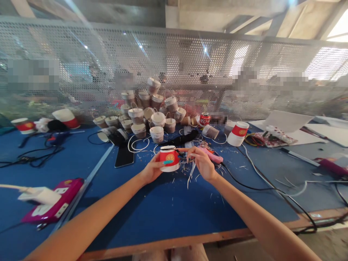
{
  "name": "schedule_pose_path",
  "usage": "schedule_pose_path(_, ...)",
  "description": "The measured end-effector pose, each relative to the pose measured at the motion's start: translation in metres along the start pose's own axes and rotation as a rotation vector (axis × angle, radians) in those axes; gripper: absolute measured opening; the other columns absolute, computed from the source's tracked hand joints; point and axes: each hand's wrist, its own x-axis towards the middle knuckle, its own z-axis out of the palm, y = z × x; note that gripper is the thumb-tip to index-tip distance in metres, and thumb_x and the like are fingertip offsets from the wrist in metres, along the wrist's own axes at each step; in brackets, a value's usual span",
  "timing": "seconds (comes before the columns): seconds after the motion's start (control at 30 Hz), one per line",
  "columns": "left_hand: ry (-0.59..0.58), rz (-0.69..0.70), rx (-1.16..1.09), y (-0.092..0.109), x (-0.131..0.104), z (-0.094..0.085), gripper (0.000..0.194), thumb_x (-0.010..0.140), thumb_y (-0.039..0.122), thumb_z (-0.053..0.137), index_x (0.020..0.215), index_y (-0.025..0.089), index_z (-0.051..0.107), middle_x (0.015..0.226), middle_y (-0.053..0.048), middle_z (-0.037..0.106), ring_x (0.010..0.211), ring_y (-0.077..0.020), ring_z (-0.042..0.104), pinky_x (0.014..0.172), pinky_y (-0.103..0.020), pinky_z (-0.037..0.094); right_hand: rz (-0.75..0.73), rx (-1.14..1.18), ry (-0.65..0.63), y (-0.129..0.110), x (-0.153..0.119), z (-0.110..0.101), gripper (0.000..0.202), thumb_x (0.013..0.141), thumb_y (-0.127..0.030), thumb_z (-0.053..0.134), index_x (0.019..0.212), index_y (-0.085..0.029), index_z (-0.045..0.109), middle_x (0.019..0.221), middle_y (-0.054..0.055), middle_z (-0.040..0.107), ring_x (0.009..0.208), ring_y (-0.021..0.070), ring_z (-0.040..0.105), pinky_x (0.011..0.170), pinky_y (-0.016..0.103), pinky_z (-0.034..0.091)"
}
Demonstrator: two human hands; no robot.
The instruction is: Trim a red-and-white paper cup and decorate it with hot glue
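Observation:
My left hand (152, 168) is wrapped around the side of a red and white paper cup (171, 156) with a gold emblem, held upright over the blue table. A dark band or cord runs around the cup's top rim. My right hand (201, 162) is at the cup's right side. Its index finger stretches to the rim, and its other fingers are loosely bent with nothing clearly visible in them. Behind the right hand lies a pink glue gun (213, 156), partly hidden by the hand. White scraps and strips (191, 172) are scattered beneath.
Small grey-white buckets with handles (138, 129) are piled at the back. A phone (125, 155) lies left of the cup. Stacked red and white cups (238, 133) and a soda can (204, 119) stand behind. A magenta power strip (58, 201) sits front left; cables cross the right.

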Motion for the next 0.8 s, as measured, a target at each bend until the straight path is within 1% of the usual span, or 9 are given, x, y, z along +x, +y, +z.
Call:
schedule_pose_path(0.07,0.003,0.003,-0.001,0.000,0.001,-0.001,0.053,0.059,0.018,0.074,0.111,0.014,0.061,0.104,-0.010,0.071,0.092,-0.0268,0.066,0.088,-0.042,0.047,-0.016,0.023,0.057,0.001,-0.001,0.000,0.013,0.075,-0.028,0.047,0.066,-0.021,0.053,0.091,0.007,0.069,0.078,0.0204,0.057,0.071,0.032,0.040)
schedule_pose_path(0.13,0.028,0.012,0.001,-0.001,0.001,-0.001,0.054,0.059,0.018,0.076,0.111,0.015,0.062,0.104,-0.009,0.071,0.093,-0.0262,0.066,0.090,-0.041,0.047,-0.044,0.011,0.091,0.001,-0.003,0.000,0.015,0.076,-0.029,0.046,0.065,-0.021,0.052,0.089,0.007,0.068,0.073,0.0194,0.055,0.068,0.032,0.039)
schedule_pose_path(0.17,0.042,0.016,0.005,-0.002,0.002,-0.001,0.053,0.059,0.018,0.076,0.110,0.016,0.062,0.104,-0.008,0.071,0.094,-0.0256,0.066,0.090,-0.040,0.047,-0.052,-0.020,0.086,0.002,-0.004,0.001,0.015,0.076,-0.029,0.046,0.065,-0.021,0.052,0.089,0.006,0.068,0.074,0.0196,0.054,0.070,0.033,0.039)
schedule_pose_path(0.23,0.063,0.018,0.021,-0.003,0.002,0.000,0.052,0.058,0.017,0.077,0.108,0.017,0.063,0.106,-0.008,0.071,0.095,-0.0248,0.066,0.089,-0.038,0.047,-0.049,-0.126,0.028,0.002,-0.008,0.002,0.015,0.077,-0.030,0.047,0.067,-0.021,0.053,0.093,0.006,0.068,0.082,0.0215,0.054,0.078,0.035,0.038)
schedule_pose_path(0.3,0.072,0.010,0.038,-0.005,0.002,0.001,0.051,0.058,0.016,0.078,0.107,0.018,0.064,0.107,-0.007,0.070,0.096,-0.0243,0.065,0.088,-0.037,0.048,-0.024,-0.228,-0.055,0.002,-0.010,0.003,0.013,0.079,-0.030,0.048,0.072,-0.021,0.055,0.101,0.006,0.068,0.093,0.0233,0.053,0.086,0.038,0.035)
schedule_pose_path(0.37,0.072,0.006,0.041,-0.005,0.002,0.001,0.051,0.058,0.016,0.079,0.106,0.018,0.064,0.105,-0.007,0.071,0.095,-0.0236,0.066,0.087,-0.036,0.048,0.002,-0.271,-0.095,0.002,-0.012,0.005,0.014,0.080,-0.033,0.048,0.077,-0.022,0.056,0.110,0.006,0.066,0.099,0.0245,0.051,0.090,0.039,0.034)
schedule_pose_path(0.5,0.058,-0.010,0.010,-0.003,0.001,-0.001,0.055,0.055,0.015,0.080,0.108,0.017,0.063,0.102,-0.007,0.072,0.094,-0.0232,0.066,0.087,-0.035,0.047,0.006,-0.235,-0.052,0.001,-0.009,0.004,0.019,0.081,-0.038,0.047,0.076,-0.021,0.054,0.112,0.008,0.065,0.102,0.0264,0.052,0.088,0.041,0.036)
schedule_pose_path(0.63,0.063,-0.003,-0.018,0.001,0.001,-0.003,0.058,0.054,0.015,0.079,0.110,0.017,0.063,0.105,-0.008,0.071,0.095,-0.0235,0.065,0.089,-0.037,0.047,-0.021,-0.152,-0.020,0.003,-0.006,0.000,0.018,0.080,-0.036,0.047,0.071,-0.021,0.051,0.111,0.008,0.066,0.101,0.0256,0.056,0.086,0.039,0.037)
schedule_pose_path(0.8,-0.026,-0.009,-0.019,0.004,0.000,0.001,0.058,0.057,0.021,0.078,0.112,0.015,0.063,0.110,-0.010,0.070,0.099,-0.0260,0.064,0.091,-0.038,0.046,-0.003,-0.182,-0.018,0.003,-0.008,0.000,0.022,0.080,-0.038,0.047,0.067,-0.021,0.051,0.107,0.007,0.067,0.099,0.0254,0.056,0.083,0.038,0.039)
